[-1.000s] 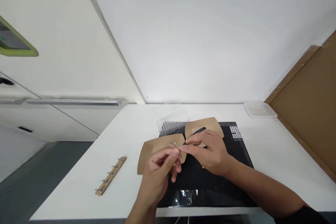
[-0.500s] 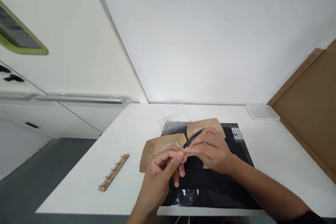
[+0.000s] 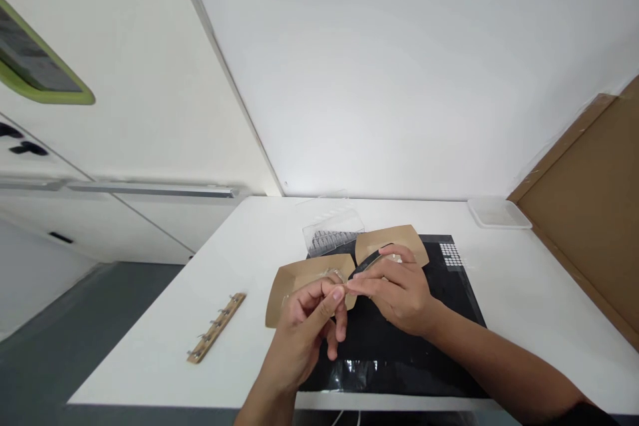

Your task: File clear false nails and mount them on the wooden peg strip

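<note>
The two hands are together over the middle of the counter (image 3: 144, 373), the left hand (image 3: 299, 326) coming up from the near edge and the right hand (image 3: 397, 296) reaching in from the right, with their fingertips (image 3: 339, 293) meeting just above a black mat (image 3: 424, 353). Right at that meeting point sits a small clear piece (image 3: 335, 274), too thin and glossy to make out well; its long axis cannot be told. Under the right hand's fingers lies a dark curved strip (image 3: 370, 262), its long axis slanting from near the fingertips up and away to the right, its surface a smooth matte black where it shows. From here I cannot tell whether either hand is actually clamped on anything. Two kraft-paper pieces sit beneath and beside the hands, one (image 3: 302, 286) at the left, partly under the fingers, and the other (image 3: 390, 238) beyond the right hand. Just past them is a clear plastic box (image 3: 333, 231) holding rows of small dark-and-pale items. A wooden strip with small metal hooks (image 3: 216, 328) lies well apart on the left of the counter, and a shallow clear tray (image 3: 498, 213) stands at the far right corner, near a brown cardboard panel (image 3: 574, 213).
</note>
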The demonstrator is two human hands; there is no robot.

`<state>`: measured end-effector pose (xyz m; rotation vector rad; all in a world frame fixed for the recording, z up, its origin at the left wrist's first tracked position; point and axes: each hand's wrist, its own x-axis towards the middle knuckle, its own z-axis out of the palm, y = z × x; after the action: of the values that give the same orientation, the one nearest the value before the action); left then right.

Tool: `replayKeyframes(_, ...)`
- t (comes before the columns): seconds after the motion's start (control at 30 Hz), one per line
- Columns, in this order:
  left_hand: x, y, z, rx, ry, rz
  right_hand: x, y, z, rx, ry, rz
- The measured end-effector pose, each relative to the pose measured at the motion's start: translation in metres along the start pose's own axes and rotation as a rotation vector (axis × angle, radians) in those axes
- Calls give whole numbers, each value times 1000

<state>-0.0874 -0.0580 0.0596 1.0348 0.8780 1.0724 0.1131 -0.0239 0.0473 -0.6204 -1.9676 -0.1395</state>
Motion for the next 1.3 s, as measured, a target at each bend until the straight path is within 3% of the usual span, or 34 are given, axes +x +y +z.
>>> replayKeyframes(0.37,4,-9,-8,188,149,28,-6,7,12,-76,-69,-41)
replayKeyframes(0.6,10,3,-46,738,444,183,0,17,9,-89,-134,-9)
replayKeyframes(0.77,13,-4,-76,1140,449,280,8,23,-4,-102,-164,42)
replayKeyframes(0.87,15,-7,-80,1322,482,218,11,26,-11,-98,-172,71)
replayKeyframes(0.97,14,-4,-77,1468,535,53,14,28,-18,-101,-193,100)
replayKeyframes(1.17,-1,10,-78,1385,548,-175,14,38,-33,-130,-252,75)
replayKeyframes(1.3,-10,11,-93,1510,531,-288,13,41,-43,-164,-366,225)
